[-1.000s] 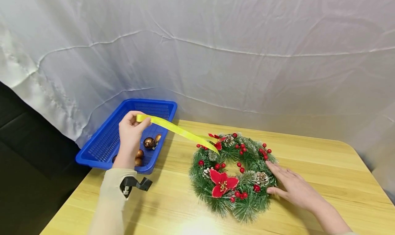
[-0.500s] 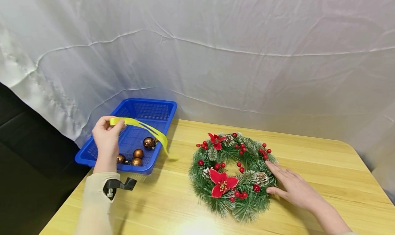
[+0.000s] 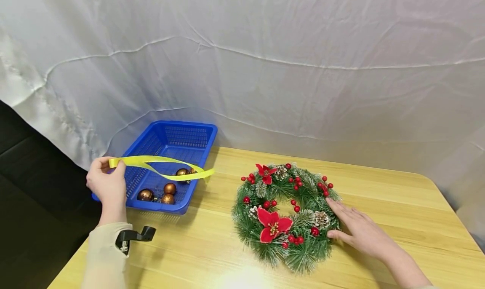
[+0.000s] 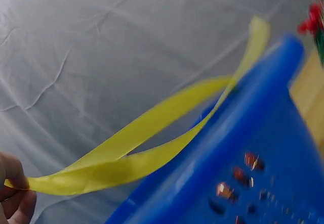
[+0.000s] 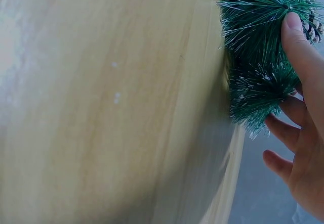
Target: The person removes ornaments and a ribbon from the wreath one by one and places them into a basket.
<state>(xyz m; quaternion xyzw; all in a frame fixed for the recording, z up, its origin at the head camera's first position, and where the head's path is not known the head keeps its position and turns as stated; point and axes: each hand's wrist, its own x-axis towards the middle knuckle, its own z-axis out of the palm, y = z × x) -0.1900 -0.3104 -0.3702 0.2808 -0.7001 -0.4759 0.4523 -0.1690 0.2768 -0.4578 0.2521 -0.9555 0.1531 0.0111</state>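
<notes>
Showing baubles: head view only.

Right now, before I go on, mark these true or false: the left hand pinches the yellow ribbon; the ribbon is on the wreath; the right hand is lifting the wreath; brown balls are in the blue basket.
1. The left hand pinches the yellow ribbon. True.
2. The ribbon lies on the wreath. False: it hangs over the blue basket, apart from the wreath.
3. The right hand lifts the wreath. False: the wreath lies flat on the table with the fingers resting against its edge.
4. Brown balls sit in the basket. True.
</notes>
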